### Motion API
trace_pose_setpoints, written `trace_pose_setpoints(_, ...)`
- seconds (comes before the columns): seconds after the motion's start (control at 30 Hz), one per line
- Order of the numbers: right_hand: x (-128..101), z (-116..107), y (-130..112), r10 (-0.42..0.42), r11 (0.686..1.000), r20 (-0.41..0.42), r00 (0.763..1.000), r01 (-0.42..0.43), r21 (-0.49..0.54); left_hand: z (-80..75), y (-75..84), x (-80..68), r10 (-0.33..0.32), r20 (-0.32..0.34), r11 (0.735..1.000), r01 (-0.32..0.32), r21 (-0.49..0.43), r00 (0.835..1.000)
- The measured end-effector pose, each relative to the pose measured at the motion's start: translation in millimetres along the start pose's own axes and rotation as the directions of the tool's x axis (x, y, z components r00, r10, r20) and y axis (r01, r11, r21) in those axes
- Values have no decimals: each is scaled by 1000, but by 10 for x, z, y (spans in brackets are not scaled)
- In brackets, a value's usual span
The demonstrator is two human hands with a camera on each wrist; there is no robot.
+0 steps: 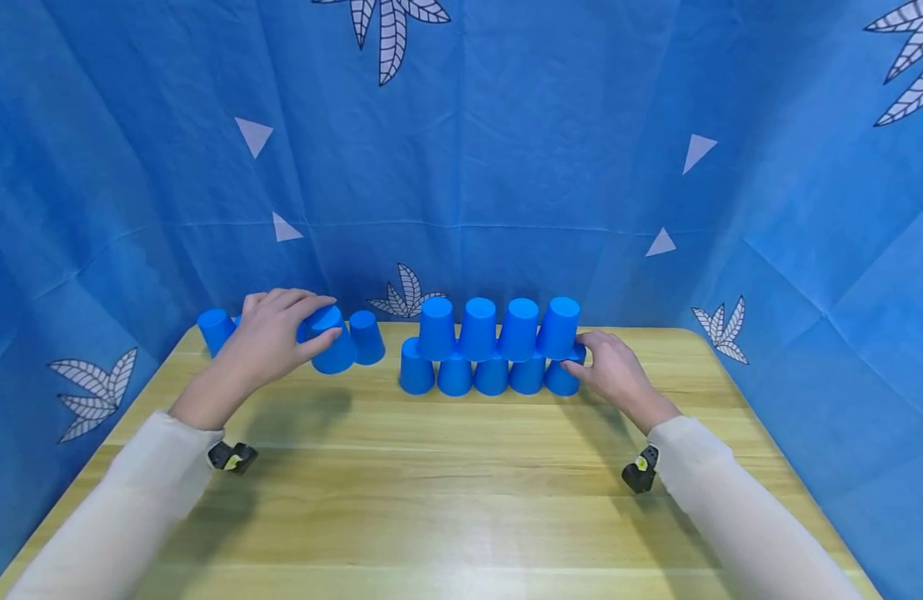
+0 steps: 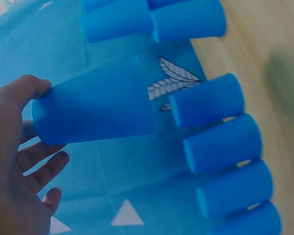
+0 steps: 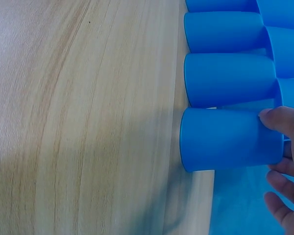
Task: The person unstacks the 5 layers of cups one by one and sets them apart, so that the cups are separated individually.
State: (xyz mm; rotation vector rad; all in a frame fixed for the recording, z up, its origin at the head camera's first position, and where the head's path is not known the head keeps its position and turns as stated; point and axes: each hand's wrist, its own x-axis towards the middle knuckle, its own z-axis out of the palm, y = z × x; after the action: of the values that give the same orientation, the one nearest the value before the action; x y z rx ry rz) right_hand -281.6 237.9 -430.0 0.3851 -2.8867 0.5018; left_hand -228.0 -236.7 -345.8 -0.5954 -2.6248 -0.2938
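Observation:
An upside-down blue cup (image 1: 333, 346) is pinched between the thumb and fingers of my left hand (image 1: 270, 333), near its closed end. In the left wrist view this cup (image 2: 93, 107) is held clear of the row of cups (image 2: 210, 100). My right hand (image 1: 615, 371) grips the rightmost bottom cup (image 1: 561, 380) of a two-level stack, thumb in front and fingers behind. The right wrist view shows that cup (image 3: 228, 142) with the thumb pressing near its upper end. On top of the bottom row sit several inverted cups (image 1: 478, 331), each bridging two below.
Left of the stack, more inverted blue cups (image 1: 367, 337) stand in a row, partly hidden by the left hand and its cup. The wooden table (image 1: 461, 492) ends at a blue patterned curtain (image 1: 506, 167) behind and at both sides.

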Motion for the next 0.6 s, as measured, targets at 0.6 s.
trace_pose_setpoints(0.6,-13,-2,22,11,1000,-1,1000,-11,15,297,-632,-391,-187,53,982,185,31,981)
